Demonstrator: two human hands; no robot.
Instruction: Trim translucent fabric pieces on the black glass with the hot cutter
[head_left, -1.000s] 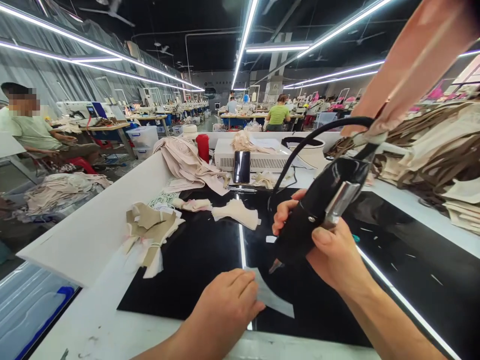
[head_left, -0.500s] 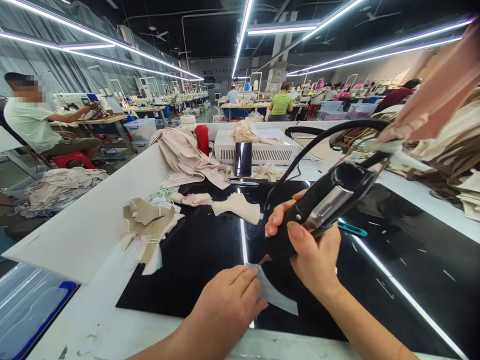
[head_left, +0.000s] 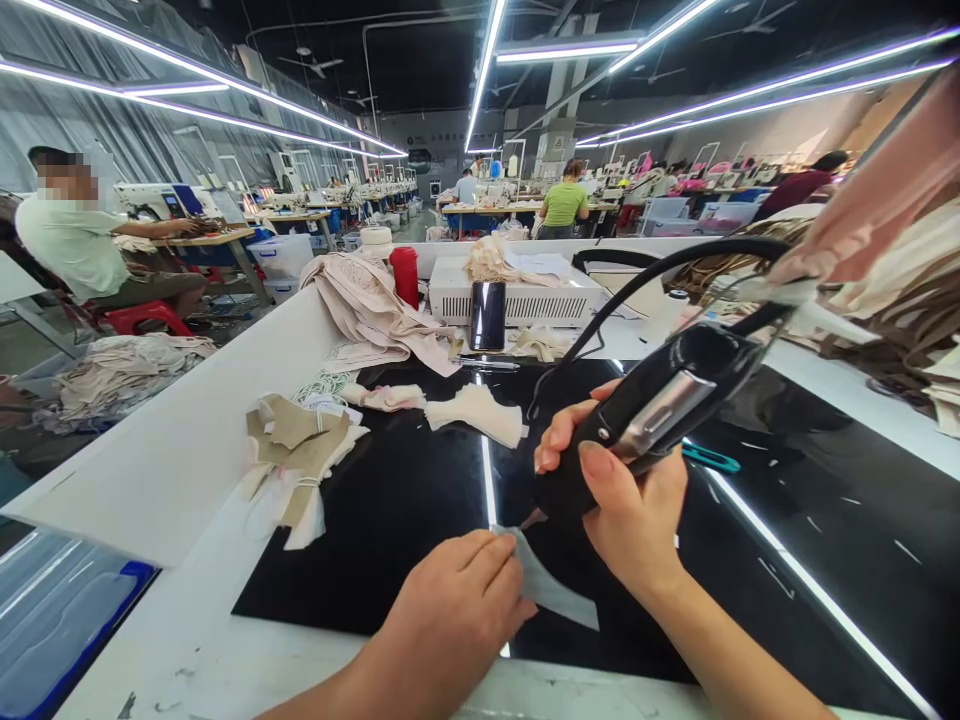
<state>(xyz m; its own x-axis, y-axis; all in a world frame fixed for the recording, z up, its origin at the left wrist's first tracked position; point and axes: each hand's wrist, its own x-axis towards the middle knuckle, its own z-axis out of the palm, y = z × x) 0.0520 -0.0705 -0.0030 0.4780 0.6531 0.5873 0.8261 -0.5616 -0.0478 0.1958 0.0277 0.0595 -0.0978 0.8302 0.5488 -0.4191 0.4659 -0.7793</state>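
On the black glass worktop (head_left: 390, 520), the left hand (head_left: 450, 610) lies flat, fingers pinning a pale fabric piece (head_left: 551, 590), while the right hand (head_left: 626, 500) is wrapped around a black corded tool (head_left: 652, 410), its tip touching the piece's upper edge.

left hand (head_left: 450, 610) laid flat at 6 o'clock, fingers extended, right hand (head_left: 626, 500) clenched at 4 o'clock, forearm angled in

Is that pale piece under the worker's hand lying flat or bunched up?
Flat. The pale fabric piece lies spread on the black mat, pinned by the left hand; no folds show.
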